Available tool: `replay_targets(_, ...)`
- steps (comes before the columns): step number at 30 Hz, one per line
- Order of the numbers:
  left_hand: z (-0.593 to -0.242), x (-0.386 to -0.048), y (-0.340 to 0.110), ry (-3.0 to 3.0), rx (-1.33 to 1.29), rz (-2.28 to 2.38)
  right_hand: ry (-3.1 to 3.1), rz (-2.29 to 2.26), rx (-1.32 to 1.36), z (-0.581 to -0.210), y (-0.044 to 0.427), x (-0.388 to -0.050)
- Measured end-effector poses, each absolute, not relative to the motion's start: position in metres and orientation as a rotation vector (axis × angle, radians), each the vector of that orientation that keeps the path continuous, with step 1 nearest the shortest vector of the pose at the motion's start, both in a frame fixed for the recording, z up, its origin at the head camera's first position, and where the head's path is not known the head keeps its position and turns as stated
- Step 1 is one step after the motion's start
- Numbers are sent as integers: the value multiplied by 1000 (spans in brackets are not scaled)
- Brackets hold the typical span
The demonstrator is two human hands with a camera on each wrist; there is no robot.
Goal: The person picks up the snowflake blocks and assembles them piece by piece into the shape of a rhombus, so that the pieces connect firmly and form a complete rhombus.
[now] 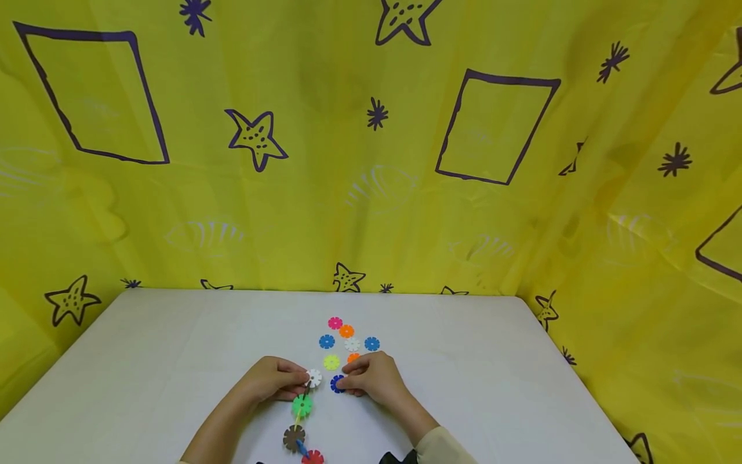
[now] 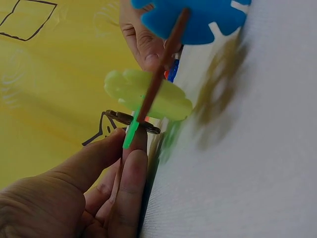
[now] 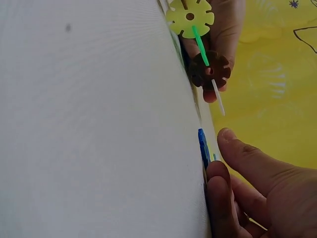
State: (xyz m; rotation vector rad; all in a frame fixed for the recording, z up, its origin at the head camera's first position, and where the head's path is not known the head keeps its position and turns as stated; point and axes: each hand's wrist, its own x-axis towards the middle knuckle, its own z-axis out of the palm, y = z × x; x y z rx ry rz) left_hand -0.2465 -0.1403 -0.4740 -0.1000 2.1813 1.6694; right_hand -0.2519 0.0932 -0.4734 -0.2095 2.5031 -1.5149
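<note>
My left hand [image 1: 277, 379] grips the far end of a chain of slotted plastic discs, where a white disc [image 1: 314, 378] joins a dark brown one [image 3: 211, 70]. Further down the chain come a green disc [image 1: 302, 406], a yellow one [image 2: 148, 94], a brown one [image 1: 294, 438], a blue one [image 2: 195, 20] and a red one [image 1: 313, 457]. A dark blue disc [image 1: 336, 385] lies flat at the fingertips of my right hand [image 1: 373, 379]. In the right wrist view a gap shows between the right thumb and that disc, while a fingertip touches its edge.
Beyond the hands lie several loose discs: a pink one [image 1: 335, 323], blue ones [image 1: 327, 341], orange ones [image 1: 346, 331], a white one [image 1: 351, 345] and a yellow one [image 1: 331, 362]. The white tabletop [image 1: 174, 341] meets a yellow patterned curtain [image 1: 313, 212] behind and at the sides.
</note>
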Motion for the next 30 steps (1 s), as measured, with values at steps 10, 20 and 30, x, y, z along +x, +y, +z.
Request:
replay_targets(10, -472, -248, -139, 2198, -124, 1646, 2586, -1426, -231, -474, 91, -254)
replay_targets(20, -472, -249, -140, 2206, -107, 1646, 2648, -1380, -239, -475, 89, -255)
replay_targets(30, -476, -247, -142, 2158, -60, 1675, 2671, -1363, -273, -476, 91, -252)
